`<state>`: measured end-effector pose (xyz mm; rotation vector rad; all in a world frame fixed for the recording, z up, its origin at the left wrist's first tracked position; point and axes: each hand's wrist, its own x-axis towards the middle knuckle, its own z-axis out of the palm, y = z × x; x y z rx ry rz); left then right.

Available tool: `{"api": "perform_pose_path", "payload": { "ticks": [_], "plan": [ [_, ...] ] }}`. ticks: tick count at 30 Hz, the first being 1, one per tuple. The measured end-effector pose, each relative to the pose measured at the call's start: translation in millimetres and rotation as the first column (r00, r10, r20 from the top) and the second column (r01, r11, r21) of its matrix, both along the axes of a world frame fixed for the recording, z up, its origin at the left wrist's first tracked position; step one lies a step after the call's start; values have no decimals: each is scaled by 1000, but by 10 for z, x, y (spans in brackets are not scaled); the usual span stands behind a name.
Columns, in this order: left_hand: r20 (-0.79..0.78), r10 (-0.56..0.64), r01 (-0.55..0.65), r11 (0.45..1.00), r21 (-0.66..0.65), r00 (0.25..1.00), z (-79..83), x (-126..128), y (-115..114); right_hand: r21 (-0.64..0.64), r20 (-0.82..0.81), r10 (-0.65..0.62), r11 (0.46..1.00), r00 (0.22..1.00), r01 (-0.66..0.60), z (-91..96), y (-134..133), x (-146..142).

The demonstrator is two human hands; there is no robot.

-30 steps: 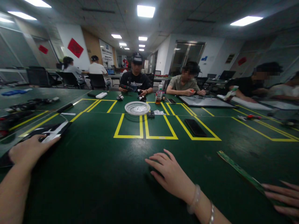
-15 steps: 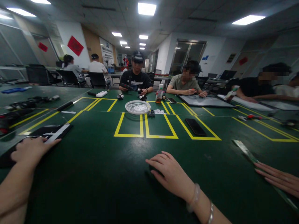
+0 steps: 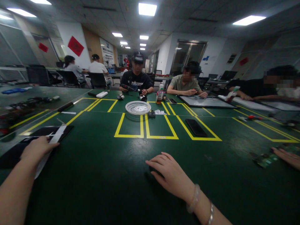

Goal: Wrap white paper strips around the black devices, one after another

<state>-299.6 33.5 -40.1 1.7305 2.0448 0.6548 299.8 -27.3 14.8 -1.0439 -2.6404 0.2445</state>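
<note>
At the left, my left hand [image 3: 37, 150] is closed around a flat white strip [image 3: 57, 133], thumb on its near side. The strip runs slantwise under the hand and its lower end comes out below the palm. Beneath lies a flat black case or pouch [image 3: 9, 155] with a thin white line across it; the hand covers part of it. My right hand [image 3: 171, 172] rests on the green table [image 3: 112, 181] near the middle, palm down, fingers stretched and slightly bent, holding nothing. Bracelets circle its wrist.
A white basket [image 3: 138, 107], black phone [image 3: 196, 127] and bottle [image 3: 159, 95] stand among yellow tape outlines. Cables [image 3: 30, 101] and a dark-handled tool [image 3: 65, 107] lie left. At right, another person's hand [image 3: 287, 157] touches green circuit boards [image 3: 264, 160]. Several people sit around.
My left hand has shifted slightly, and the white strip now tilts with its lower end showing below the hand. The other person's hand at right moved away and back. My right hand stayed put.
</note>
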Motion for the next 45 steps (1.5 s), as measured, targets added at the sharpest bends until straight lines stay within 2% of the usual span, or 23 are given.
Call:
{"api": "perform_pose_path", "payload": {
  "ticks": [2, 3, 5, 7, 10, 12, 15, 18, 20, 22, 25, 30, 33, 34, 35, 37, 38, 39, 40, 42, 44, 45],
  "plan": [
    [-121, 214, -205, 975, 81, 969, -37, -49, 20, -5, -7, 2, 1000, 1000, -2, -11, 2, 1],
    [-146, 267, -255, 962, 94, 953, -49, -51, 31, -7, -9, 1, 1000, 1000, -1, -15, 3, 2],
    [-149, 278, -269, 960, 77, 949, -49, 7, 57, -9, -10, -1, 1000, 1000, 1, -19, 3, 3],
    [-153, 265, -256, 964, 78, 952, -7, 176, 94, -10, -9, -3, 1000, 1000, 3, -16, 1, 5],
    [-153, 111, -97, 991, 97, 982, 137, 663, 139, -10, -4, -11, 1000, 1000, 11, -3, -2, 10],
    [-136, -97, 109, 990, 87, 986, 264, 1109, 122, 10, -4, -13, 1000, 1000, 13, 1, -3, 15],
    [-65, -377, 379, 925, 20, 924, 432, 1808, -3, 88, -9, -12, 996, 1000, 13, -5, -6, 21],
    [-10, -571, 570, 821, -36, 821, 513, 2353, -180, 168, -6, -26, 985, 1000, 27, -12, -17, 17],
    [52, -652, 654, 754, -64, 757, 514, 2577, -277, 183, 1, -42, 982, 999, 42, -9, -26, 12],
    [104, -696, 704, 704, -95, 710, 485, 2697, -342, 162, 8, -49, 986, 999, 47, -1, -28, 9],
    [134, -724, 736, 666, -120, 677, 445, 2763, -398, 94, 14, -23, 995, 1000, 22, 11, -18, 7],
    [243, -696, 737, 654, -174, 675, 520, 2764, -458, -17, 8, 22, 1000, 1000, -22, 18, -4, -5],
    [264, -677, 726, 646, -233, 687, 581, 2631, -393, -45, 4, 51, 998, 999, -50, 21, -11, -13],
    [247, -661, 706, 671, -227, 708, 589, 2543, -341, -47, 4, 59, 997, 998, -59, 23, -14, -15],
    [214, -627, 663, 720, -205, 749, 590, 2432, -277, -50, 6, 66, 997, 998, -66, 25, -18, -16],
    [71, -463, 468, 875, -125, 884, 572, 2140, -134, -52, 8, 78, 996, 997, -77, 28, -24, -19],
    [-15, -333, 331, 941, -69, 943, 554, 1961, -69, -53, 7, 81, 995, 997, -80, 28, -28, -20],
    [-112, -187, 186, 982, -17, 976, 530, 1764, -18, -54, 7, 82, 995, 997, -81, 27, -31, -22],
    [-190, -53, 60, 998, 29, 980, 499, 1551, 16, -56, 8, 82, 995, 997, -81, 26, -35, -24],
    [-273, 139, -121, 989, 84, 952, 409, 1096, 32, -58, 12, 81, 995, 997, -80, 23, -41, -28],
    [-308, 349, -329, 937, 117, 885, 282, 644, 1, -58, 17, 82, 995, 997, -81, 23, -46, -30],
    [-270, 366, -365, 929, 58, 890, 212, 440, -20, -58, 19, 82, 995, 996, -81, 25, -48, -31]
  ]
}}
